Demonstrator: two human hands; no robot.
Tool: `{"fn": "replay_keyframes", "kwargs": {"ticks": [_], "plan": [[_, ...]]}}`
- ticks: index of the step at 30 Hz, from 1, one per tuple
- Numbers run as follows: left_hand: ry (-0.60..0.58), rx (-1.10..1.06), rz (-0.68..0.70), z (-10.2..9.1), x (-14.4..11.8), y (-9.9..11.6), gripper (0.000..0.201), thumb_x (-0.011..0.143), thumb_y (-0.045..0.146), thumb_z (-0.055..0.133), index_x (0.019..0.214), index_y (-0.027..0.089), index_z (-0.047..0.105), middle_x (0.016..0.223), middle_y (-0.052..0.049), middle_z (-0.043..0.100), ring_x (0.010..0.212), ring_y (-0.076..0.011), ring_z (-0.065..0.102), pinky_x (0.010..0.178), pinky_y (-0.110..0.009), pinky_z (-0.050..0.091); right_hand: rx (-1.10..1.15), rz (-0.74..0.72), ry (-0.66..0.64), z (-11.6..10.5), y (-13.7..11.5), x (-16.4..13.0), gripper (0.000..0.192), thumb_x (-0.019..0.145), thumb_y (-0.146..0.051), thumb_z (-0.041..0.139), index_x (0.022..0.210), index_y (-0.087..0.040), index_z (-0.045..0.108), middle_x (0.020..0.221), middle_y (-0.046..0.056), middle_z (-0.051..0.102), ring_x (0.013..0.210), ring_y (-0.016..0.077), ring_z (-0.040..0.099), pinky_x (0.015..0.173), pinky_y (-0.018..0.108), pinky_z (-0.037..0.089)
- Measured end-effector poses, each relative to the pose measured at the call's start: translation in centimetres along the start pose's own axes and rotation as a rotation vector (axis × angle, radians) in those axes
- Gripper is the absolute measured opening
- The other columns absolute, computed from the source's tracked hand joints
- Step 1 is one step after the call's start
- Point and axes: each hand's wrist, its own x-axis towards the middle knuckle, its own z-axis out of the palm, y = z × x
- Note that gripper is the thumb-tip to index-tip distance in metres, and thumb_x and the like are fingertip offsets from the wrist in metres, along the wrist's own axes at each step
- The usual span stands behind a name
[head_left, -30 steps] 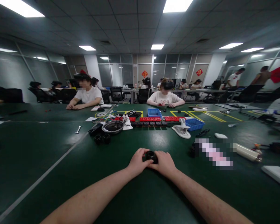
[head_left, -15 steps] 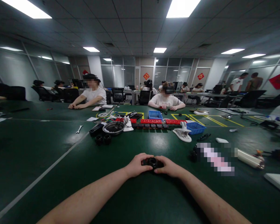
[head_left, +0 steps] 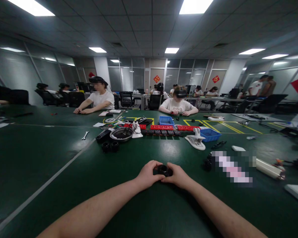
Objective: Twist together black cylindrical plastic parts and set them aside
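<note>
Head camera view shows two bare hands meeting over a green table [head_left: 64, 185], in the near middle of it. Left hand [head_left: 147, 173] and right hand [head_left: 177, 175] both grip a small black round part [head_left: 162, 170], which sits between them, just above or on the table surface; I cannot tell if it touches the table. Left fingers curl around its left side and right fingers close on its right side, thumbs near the top, so the part is pinched from both sides.

Farther on the table, well apart from the hands, lie two similar black round parts [head_left: 110, 146], a metal bowl [head_left: 121, 134] with dark pieces inside, a white clamp-like holder [head_left: 195, 140], a blue bin [head_left: 210, 134], a row of red blocks [head_left: 161, 127] and a small wrench [head_left: 84, 135]. At right lies a white cylinder [head_left: 269, 169].

Across the table two people in white shirts sit, one at left [head_left: 99, 99] and one in the middle [head_left: 177, 105], each with hands on the table.
</note>
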Motion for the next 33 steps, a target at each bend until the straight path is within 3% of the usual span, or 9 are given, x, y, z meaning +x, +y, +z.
{"fn": "replay_keyframes", "kwargs": {"ticks": [3,7,12,16,19,22,27,33], "plan": [[0.090,0.029,-0.045,0.5,0.0,-0.1,0.035,0.060,0.024,0.066,0.092,0.017,0.053,0.088,-0.003,0.052,0.080,-0.0165,0.050,0.071,-0.027,0.040,-0.249,0.093,0.140,0.8,-1.2,-0.2,0.033,0.060,-0.045,0.061,0.074,-0.017,0.051,0.067,0.002,0.054,0.061,0.0153,0.050,0.051,0.023,0.029],[0.099,0.025,-0.041,0.3,0.1,0.0,0.033,0.061,0.023,0.065,0.092,0.017,0.053,0.089,-0.003,0.052,0.080,-0.0170,0.049,0.072,-0.028,0.040,-0.368,0.085,0.166,0.8,-2.4,-0.7,0.036,0.065,-0.051,0.054,0.076,-0.016,0.053,0.073,0.006,0.057,0.069,0.0199,0.053,0.059,0.027,0.033],[-0.057,-0.039,0.053,-0.7,0.3,0.0,0.037,0.065,0.021,0.062,0.100,0.019,0.053,0.092,-0.003,0.053,0.084,-0.0174,0.049,0.073,-0.028,0.040,-0.118,-0.116,0.114,-0.2,-1.0,-0.7,0.054,0.058,-0.048,0.063,0.102,-0.019,0.049,0.093,0.006,0.055,0.086,0.0209,0.050,0.071,0.029,0.035],[-0.112,-0.052,0.081,-1.1,0.4,-0.1,0.037,0.066,0.024,0.062,0.102,0.019,0.053,0.094,-0.003,0.055,0.088,-0.0179,0.049,0.078,-0.030,0.039,0.086,-0.243,-0.081,-1.3,0.5,-0.4,0.039,0.063,-0.037,0.063,0.097,-0.019,0.055,0.089,0.003,0.056,0.083,0.0186,0.050,0.072,0.029,0.037],[-0.150,-0.066,0.079,-1.3,0.3,-0.2,0.039,0.066,0.025,0.062,0.104,0.020,0.053,0.097,-0.004,0.055,0.090,-0.0180,0.049,0.079,-0.030,0.039,0.208,-0.230,-0.153,-1.8,0.7,-0.4,0.027,0.065,-0.030,0.062,0.089,-0.017,0.059,0.083,0.001,0.056,0.079,0.0171,0.051,0.070,0.028,0.038],[-0.182,-0.086,0.075,-1.5,0.3,0.0,0.039,0.066,0.025,0.062,0.104,0.020,0.053,0.100,-0.004,0.054,0.092,-0.0183,0.049,0.076,-0.029,0.040,0.276,-0.221,-0.168,-2.0,0.4,-0.5,0.028,0.065,-0.026,0.062,0.090,-0.017,0.059,0.083,0.001,0.057,0.079,0.0167,0.051,0.069,0.027,0.039],[-0.181,-0.077,0.072,-1.5,0.3,0.3,0.036,0.066,0.024,0.063,0.100,0.019,0.054,0.095,-0.003,0.053,0.085,-0.0166,0.049,0.070,-0.025,0.041,0.253,-0.242,-0.169,-2.0,0.1,-0.5,0.026,0.065,-0.027,0.062,0.089,-0.017,0.060,0.080,0.000,0.057,0.077,0.0167,0.050,0.069,0.026,0.038],[-0.107,-0.030,0.029,-0.7,0.3,0.0,0.037,0.063,0.024,0.065,0.097,0.019,0.054,0.089,-0.002,0.051,0.079,-0.0156,0.048,0.070,-0.026,0.040,0.191,-0.150,-0.110,-1.4,0.6,-0.2,0.026,0.060,-0.030,0.065,0.080,-0.016,0.057,0.071,-0.002,0.054,0.068,0.0137,0.049,0.058,0.022,0.036]]}}
